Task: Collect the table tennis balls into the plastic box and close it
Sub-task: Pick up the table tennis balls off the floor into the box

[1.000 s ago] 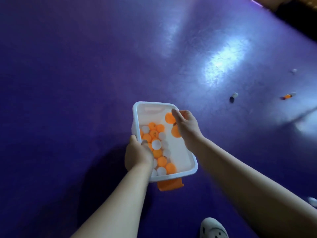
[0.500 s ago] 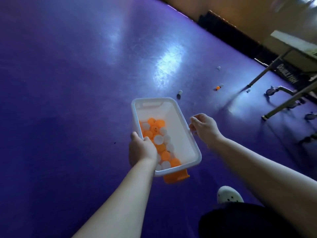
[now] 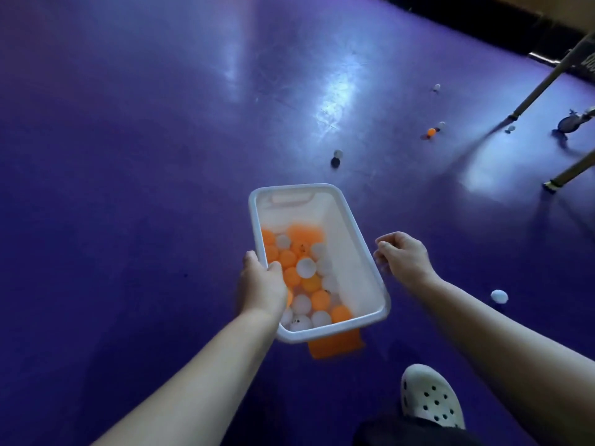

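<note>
My left hand (image 3: 262,286) grips the left rim of a white plastic box (image 3: 354,259) held above the purple floor. Several orange and white table tennis balls (image 3: 306,278) lie piled in its near half. An orange piece (image 3: 335,346), maybe the lid, sticks out under the box's near end. My right hand (image 3: 402,257) hovers just right of the box with fingers loosely curled, holding nothing. Loose balls lie on the floor: a white ball (image 3: 499,296) at the right, another white ball (image 3: 338,153) ahead, an orange ball (image 3: 431,132) farther off.
Metal table legs (image 3: 544,82) and a caster (image 3: 568,123) stand at the far right, with two more small white balls (image 3: 436,87) near them. My white perforated shoe (image 3: 431,397) is at the bottom right. A dark wall base runs along the top right.
My right hand has left the inside of the box and drawn back to its right side. The view has swung, bringing the table legs and more loose balls into sight.
</note>
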Tool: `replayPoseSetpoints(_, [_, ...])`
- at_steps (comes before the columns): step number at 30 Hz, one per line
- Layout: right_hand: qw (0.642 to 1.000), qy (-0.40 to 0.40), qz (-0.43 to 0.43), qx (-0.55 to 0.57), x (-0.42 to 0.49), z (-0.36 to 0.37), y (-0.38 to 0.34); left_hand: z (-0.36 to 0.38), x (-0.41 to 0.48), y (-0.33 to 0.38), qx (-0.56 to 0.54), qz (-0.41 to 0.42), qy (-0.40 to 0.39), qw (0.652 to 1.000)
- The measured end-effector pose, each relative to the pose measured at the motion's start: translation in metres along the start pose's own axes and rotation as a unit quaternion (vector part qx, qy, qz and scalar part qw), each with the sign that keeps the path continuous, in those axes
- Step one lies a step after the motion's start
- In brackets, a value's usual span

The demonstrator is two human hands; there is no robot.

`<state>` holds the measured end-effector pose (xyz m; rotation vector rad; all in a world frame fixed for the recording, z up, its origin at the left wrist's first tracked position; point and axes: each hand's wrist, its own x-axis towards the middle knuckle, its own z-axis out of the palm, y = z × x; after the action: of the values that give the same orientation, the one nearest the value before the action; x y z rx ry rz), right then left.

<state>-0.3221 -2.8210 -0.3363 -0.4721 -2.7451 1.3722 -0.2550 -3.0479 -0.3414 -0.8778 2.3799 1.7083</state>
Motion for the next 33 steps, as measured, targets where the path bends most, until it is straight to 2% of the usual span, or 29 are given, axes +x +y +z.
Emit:
replayPoseSetpoints(10, [0.994,0.001,0.093,-0.057,0.095,-0.109,0.163,0.131,0.0,0.055,-0.027,0.063,-0.027,0.997])
replayPoseSetpoints(15, [0.978,0.022,0.111,-0.172,0.127,-0.165,0.235,0.202,0.005,0.075,-0.035,0.067,-0.032,0.997])
replayPoseSetpoints(19, [0.952,0.055,0.12,-0.277,0.151,-0.204,0.275,0.248,0.007,0.089,-0.043,0.045,-0.034,0.997])
replayPoseSetpoints(22, [0.933,0.03,0.16,-0.32,0.166,-0.225,0.295,0.276,0.008,0.098,-0.04,0.035,-0.036,0.998])
replayPoseSetpoints(27, [0.92,-0.067,0.215,-0.322,0.183,-0.234,0.324,0.304,0.011,0.102,-0.022,0.029,-0.046,0.998])
replayPoseSetpoints(31, [0.908,-0.098,0.202,-0.353,0.185,-0.229,0.337,0.316,0.014,0.099,-0.003,0.022,-0.045,0.999])
replayPoseSetpoints(33, [0.923,-0.088,0.187,-0.323,0.187,-0.223,0.333,0.319,0.016,0.098,0.006,0.02,-0.048,0.999])
